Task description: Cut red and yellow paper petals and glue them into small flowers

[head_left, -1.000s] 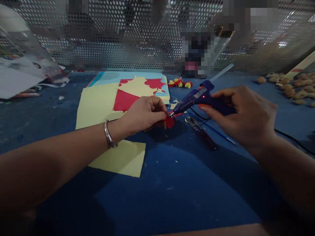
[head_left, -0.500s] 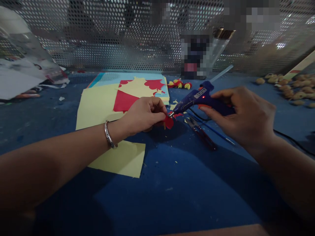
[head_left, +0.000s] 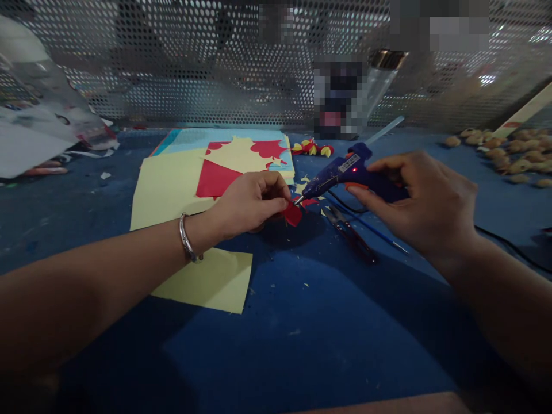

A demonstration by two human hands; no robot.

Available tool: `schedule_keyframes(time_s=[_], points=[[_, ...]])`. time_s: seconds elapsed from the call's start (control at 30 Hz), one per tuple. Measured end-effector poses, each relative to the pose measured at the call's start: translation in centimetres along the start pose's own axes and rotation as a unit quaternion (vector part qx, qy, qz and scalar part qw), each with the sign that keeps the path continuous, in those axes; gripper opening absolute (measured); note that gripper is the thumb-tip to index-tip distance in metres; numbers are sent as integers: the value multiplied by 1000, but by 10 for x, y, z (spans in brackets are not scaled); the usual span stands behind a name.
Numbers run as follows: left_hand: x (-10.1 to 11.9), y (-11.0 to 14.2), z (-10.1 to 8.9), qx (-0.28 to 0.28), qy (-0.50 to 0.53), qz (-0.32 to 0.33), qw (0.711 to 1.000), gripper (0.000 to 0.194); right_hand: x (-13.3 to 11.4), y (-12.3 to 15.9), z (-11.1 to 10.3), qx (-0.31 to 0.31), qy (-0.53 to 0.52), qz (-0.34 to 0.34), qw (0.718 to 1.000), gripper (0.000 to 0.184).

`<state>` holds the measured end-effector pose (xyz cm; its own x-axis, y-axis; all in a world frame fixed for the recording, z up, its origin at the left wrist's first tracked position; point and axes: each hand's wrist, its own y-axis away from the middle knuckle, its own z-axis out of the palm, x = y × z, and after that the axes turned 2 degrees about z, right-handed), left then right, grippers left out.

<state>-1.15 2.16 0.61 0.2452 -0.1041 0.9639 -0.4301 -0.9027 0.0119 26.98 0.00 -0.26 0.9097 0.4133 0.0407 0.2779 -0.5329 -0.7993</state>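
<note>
Between the thumb and fingers of my left hand (head_left: pixel 254 201) is a small red paper piece (head_left: pixel 293 215), its lower part sticking out past the fingertips. My right hand (head_left: pixel 426 201) grips a blue hot glue gun (head_left: pixel 336 173) with an orange trigger and a lit red light. The gun's metal nozzle meets the top of the red piece; whether glue is coming out is too small to tell. A clear glue stick (head_left: pixel 386 130) pokes from the gun's rear. Below the gun lie dark-handled thread snips (head_left: pixel 350 233) and a thin blue stick (head_left: pixel 383 234).
Left of centre lie yellow sheets (head_left: pixel 159 184), a red sheet (head_left: pixel 215 179) and cut scraps. Small red-and-yellow paper pieces (head_left: pixel 313 148) sit behind. A clear bottle (head_left: pixel 64 98) stands left, several brown nut-like pieces (head_left: pixel 517 152) lie right. A perforated metal panel (head_left: pixel 194 75) closes the back.
The whole view has shifted slightly. Both hands keep their grips, and the nozzle stays at the red paper piece, which looks turned a little.
</note>
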Motion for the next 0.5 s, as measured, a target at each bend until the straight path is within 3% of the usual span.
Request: schedule_keyframes(time_s=[0.33,0.5], points=[[-10,-1,-3,0,24,65,998,12,8,-2,1,-21,-28,96,995,33],[-9,1,0,16,28,81,996,11,19,-6,6,-33,-63,193,979,34]])
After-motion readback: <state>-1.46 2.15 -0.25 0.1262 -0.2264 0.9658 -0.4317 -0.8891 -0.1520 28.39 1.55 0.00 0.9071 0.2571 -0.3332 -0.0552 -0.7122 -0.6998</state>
